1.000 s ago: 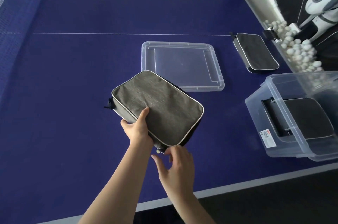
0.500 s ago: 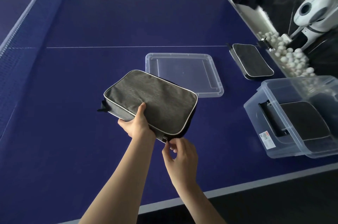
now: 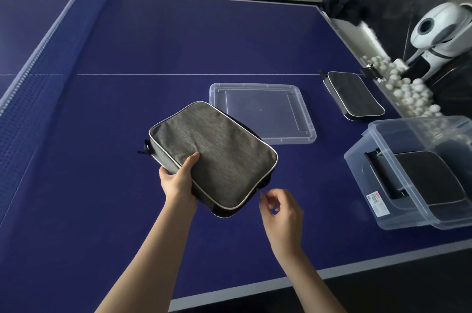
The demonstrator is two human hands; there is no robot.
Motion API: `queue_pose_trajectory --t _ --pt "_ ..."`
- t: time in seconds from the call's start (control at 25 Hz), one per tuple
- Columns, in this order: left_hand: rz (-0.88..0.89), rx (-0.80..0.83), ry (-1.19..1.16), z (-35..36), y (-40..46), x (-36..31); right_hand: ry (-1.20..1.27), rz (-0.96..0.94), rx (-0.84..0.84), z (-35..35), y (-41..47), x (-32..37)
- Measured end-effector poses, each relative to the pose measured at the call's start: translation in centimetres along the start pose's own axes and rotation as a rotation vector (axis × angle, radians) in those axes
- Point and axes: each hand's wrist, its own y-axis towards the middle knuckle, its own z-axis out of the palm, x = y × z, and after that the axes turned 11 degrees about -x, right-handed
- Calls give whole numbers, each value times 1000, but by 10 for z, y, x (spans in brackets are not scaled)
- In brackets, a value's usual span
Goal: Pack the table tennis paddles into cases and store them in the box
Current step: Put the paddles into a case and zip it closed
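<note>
We are pinching the small metal zipper pull [image 3: 258, 189] with our right hand [image 3: 281, 213], while our left hand [image 3: 178, 182] is gripping the grey rectangular fabric paddle case [image 3: 213, 153] at centre frame, above the blue desk [image 3: 102, 210]. We judge it best to pull steadily along the seam while bracing the case. At right, the clear plastic box [image 3: 383, 195] is holding another case; its label [image 3: 378, 204] is unreadable.

The box [image 3: 419, 174] runs off the right edge, as does the ball machine [image 3: 439, 31] — its base is hidden. The left hand [image 3: 178, 182] covers the case's [image 3: 212, 151] near edge — the zip pull is too small to tell
</note>
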Motion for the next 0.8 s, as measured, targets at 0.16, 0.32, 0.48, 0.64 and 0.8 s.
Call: queue_pose_trajectory --t 0.16,0.32,0.48,0.64,0.8 --pt "44 73 23 -7 4 -14 44 75 2 4 8 -2" --pt "81 166 88 -23 7 -24 39 125 -41 3 33 -14" --pt "123 251 143 -36 6 -28 55 61 78 5 46 -22" --pt "158 314 183 -44 7 -33 138 16 184 14 58 -18" --pt "172 415 232 -53 11 -37 208 4 213 27 71 -8"
